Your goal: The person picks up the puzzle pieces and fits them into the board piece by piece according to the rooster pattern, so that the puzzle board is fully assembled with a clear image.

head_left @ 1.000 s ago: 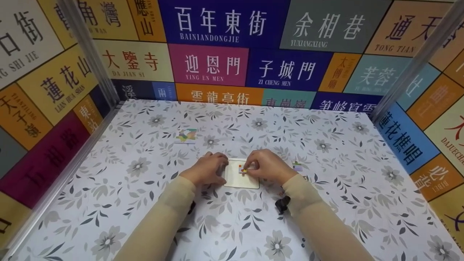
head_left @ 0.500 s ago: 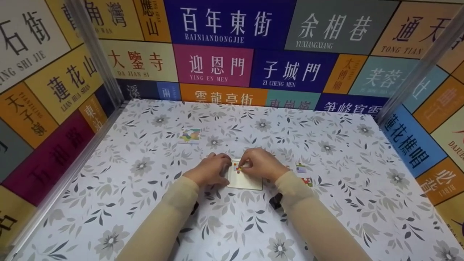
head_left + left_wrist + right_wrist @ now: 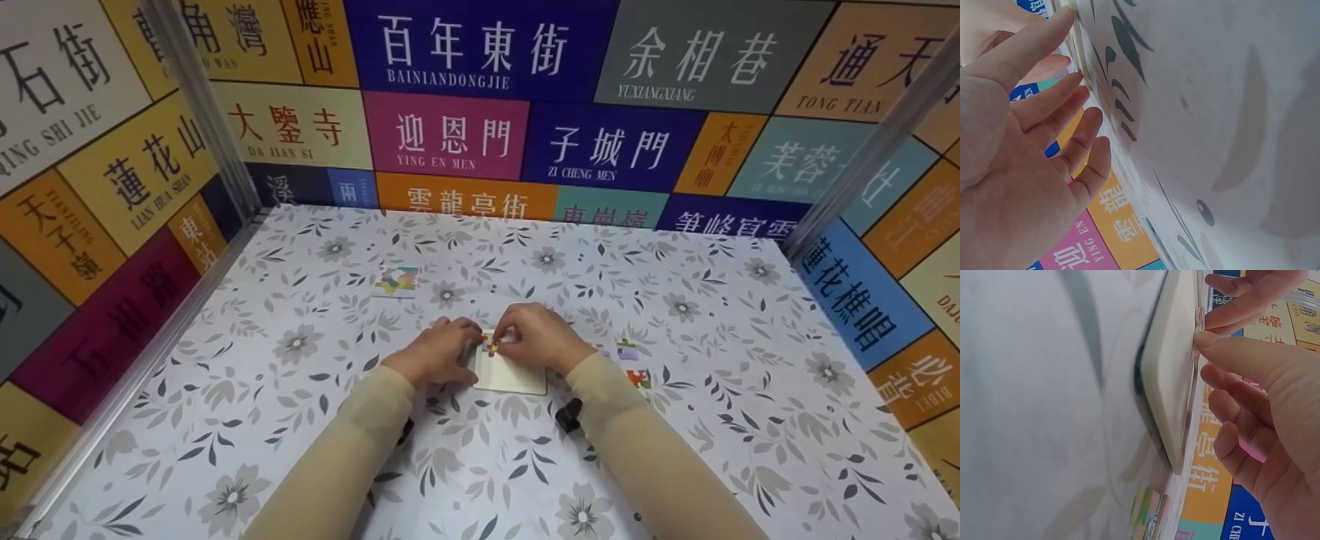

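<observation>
The surface (image 3: 300, 420) was white with a pattern of grey flowers and dark grey leaves. The puzzle board (image 3: 514, 379) was cream and plain. The small puzzle piece (image 3: 491, 346) on it showed red, yellow and orange. A puzzle card (image 3: 397, 280) farther back was green, yellow and red. Loose pieces (image 3: 628, 351) were pale purple and green, and one piece (image 3: 639, 377) was red and orange. Both sleeves (image 3: 352, 435) were beige. The walls (image 3: 450, 135) carried rectangles of blue, pink, orange, yellow, grey and teal with white or dark letters.
</observation>
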Tool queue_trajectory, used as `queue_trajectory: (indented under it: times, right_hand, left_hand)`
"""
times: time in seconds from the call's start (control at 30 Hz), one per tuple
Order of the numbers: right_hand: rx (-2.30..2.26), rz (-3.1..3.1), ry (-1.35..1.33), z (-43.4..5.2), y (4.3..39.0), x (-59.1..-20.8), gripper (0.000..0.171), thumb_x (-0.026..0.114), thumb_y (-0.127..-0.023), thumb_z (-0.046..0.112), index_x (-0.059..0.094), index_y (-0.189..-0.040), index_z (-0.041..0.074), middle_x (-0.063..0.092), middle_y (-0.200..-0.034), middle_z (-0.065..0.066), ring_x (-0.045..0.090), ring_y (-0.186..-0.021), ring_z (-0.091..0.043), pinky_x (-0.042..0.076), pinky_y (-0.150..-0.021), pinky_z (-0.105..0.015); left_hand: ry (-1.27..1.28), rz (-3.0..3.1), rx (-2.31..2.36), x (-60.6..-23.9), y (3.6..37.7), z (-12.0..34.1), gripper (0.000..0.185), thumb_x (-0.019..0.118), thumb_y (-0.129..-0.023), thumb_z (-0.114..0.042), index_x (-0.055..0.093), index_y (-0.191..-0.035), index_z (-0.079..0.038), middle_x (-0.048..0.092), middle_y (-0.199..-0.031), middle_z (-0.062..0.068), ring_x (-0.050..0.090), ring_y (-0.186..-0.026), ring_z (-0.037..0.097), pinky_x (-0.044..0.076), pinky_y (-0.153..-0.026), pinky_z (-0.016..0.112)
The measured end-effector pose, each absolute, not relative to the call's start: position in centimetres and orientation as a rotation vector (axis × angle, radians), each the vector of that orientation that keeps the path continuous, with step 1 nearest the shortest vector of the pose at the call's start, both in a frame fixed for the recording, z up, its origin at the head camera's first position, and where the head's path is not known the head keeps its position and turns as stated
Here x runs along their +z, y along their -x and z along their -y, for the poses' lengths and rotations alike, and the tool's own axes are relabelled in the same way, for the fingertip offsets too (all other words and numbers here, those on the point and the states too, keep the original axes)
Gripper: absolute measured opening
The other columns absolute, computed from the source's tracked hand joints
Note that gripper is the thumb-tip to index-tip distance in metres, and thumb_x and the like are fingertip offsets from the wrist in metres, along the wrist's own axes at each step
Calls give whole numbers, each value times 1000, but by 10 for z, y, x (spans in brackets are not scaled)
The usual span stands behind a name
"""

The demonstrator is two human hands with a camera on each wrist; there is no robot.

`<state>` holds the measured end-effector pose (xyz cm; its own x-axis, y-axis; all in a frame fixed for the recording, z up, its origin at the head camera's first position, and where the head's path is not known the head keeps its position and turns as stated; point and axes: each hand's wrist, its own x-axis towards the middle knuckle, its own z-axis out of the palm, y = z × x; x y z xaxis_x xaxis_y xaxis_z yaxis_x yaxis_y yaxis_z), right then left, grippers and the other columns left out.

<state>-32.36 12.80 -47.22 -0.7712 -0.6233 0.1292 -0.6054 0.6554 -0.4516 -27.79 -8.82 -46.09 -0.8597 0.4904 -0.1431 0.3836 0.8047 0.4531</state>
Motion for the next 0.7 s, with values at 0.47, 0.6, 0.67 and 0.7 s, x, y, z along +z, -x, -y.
queue_trajectory:
  times: [0.47, 0.6, 0.67, 0.7]
  right_hand:
    - [-753, -2842, 1008, -131, 324, -473, 9, 80, -88, 17, 82, -97, 16, 75, -98, 1, 68, -87, -23, 54, -81, -39]
    - [-775, -2847, 1001, -135, 322, -471, 9, 79, -89, 17, 81, -97, 15, 75, -99, 0, 68, -91, -23, 55, -82, -39]
    - [-794, -2850, 983, -138, 320, -470, 8, 78, -90, 16, 81, -97, 15, 75, -99, 0, 69, -91, -23, 55, -82, -39]
    - [-794, -2856, 974, -139, 318, -470, 8, 78, -90, 17, 81, -97, 15, 75, -99, 1, 68, -91, -22, 55, -82, -39]
  left_hand:
    - [-718, -2751, 601, -461, 280, 87, 63, 87, -82, -25, 63, -137, -6, 56, -147, 7, 49, -129, 32, 43, -109, 50]
    - [-739, -2759, 584, -462, 279, 88, 63, 87, -83, -25, 62, -138, -8, 57, -146, 6, 50, -126, 33, 44, -108, 51]
    - [-741, -2759, 563, -462, 279, 89, 63, 87, -83, -26, 62, -139, -11, 56, -147, 6, 50, -126, 33, 44, -108, 52]
    - [-736, -2758, 556, -461, 279, 89, 62, 87, -83, -27, 63, -138, -13, 56, -148, 6, 50, -126, 33, 43, -108, 52]
